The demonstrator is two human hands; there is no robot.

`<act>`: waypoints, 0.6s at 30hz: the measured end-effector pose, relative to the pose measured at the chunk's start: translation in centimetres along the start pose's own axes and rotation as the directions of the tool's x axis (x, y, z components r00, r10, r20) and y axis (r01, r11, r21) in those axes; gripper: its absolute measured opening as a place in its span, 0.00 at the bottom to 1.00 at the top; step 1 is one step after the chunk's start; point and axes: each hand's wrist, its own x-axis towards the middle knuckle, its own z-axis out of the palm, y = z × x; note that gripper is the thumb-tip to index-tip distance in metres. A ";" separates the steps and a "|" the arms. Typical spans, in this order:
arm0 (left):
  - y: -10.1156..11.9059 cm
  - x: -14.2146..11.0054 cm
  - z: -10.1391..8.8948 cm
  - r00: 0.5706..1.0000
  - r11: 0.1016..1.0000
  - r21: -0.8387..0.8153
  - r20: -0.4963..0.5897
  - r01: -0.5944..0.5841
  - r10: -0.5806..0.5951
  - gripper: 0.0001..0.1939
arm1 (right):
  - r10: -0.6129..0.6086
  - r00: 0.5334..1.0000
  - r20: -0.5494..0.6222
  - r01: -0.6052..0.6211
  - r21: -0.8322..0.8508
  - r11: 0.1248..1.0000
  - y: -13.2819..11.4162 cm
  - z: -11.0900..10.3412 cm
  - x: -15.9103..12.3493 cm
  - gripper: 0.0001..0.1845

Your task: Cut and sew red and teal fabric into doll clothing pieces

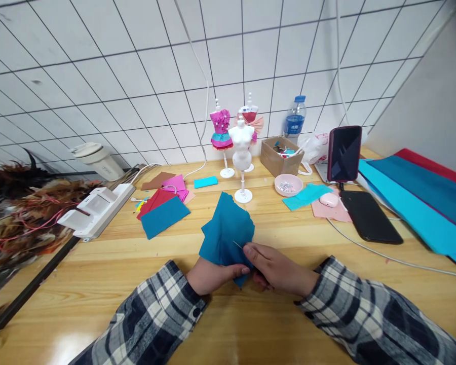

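Note:
A teal piece of cloth (228, 223) with a ragged edge is held up over the wooden table. My left hand (216, 274) grips its lower edge, thumb in front and the other fingers hidden behind it. Between the thumb and forefinger of my right hand (271, 266) is a thin sewing needle (238, 245), its tip pointing up and left across the cloth. Both hands are closed and close together. Beyond the cloth stands a bare white mini dress form (241, 147). A flat teal cloth rectangle (165, 217) lies to the left.
Two dressed mini forms, one in a pink outfit (220, 124), stand behind. Rightward are a pink bowl (288, 185) of beads, a cardboard box (280, 157), a water bottle (294, 121), a propped phone (344, 153) and a black phone (372, 217). A power strip (99, 210) lies left.

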 end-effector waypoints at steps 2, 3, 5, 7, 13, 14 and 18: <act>0.3 0.0 0.0 1.000 1.000 0.007 -0.013 0.015 -0.015 0.32 | 0.020 1.000 0.004 -0.020 0.039 0.999 0.0 0.0 0.0 0.30; 0.4 0.0 0.0 1.000 1.000 0.006 -0.023 0.019 -0.019 0.31 | 0.035 0.999 0.007 -0.035 0.048 0.998 -0.1 -0.1 -0.1 0.30; 0.6 0.1 -0.2 0.999 1.000 0.007 -0.047 0.020 -0.020 0.28 | 0.063 0.998 0.004 -0.063 0.040 0.997 -0.1 -0.3 -0.1 0.29; 0.7 0.1 -0.4 0.997 1.000 0.019 -0.082 0.014 -0.012 0.26 | 0.090 0.996 0.004 -0.090 0.012 0.996 -0.2 -0.7 -0.2 0.28; 0.6 0.2 -0.7 0.994 0.998 0.055 -0.105 0.037 -0.031 0.25 | 0.145 0.989 0.010 -0.144 -0.040 0.989 -0.5 -1.1 -0.3 0.28; 0.5 0.1 -0.6 0.995 0.997 0.060 -0.092 0.039 -0.034 0.24 | 0.143 0.990 0.009 -0.142 -0.041 0.989 -0.4 -1.0 -0.3 0.29; 0.4 0.1 -0.4 0.998 0.999 0.044 -0.065 0.024 -0.021 0.24 | 0.110 0.994 0.027 -0.109 -0.028 0.994 0.0 -0.9 -0.2 0.30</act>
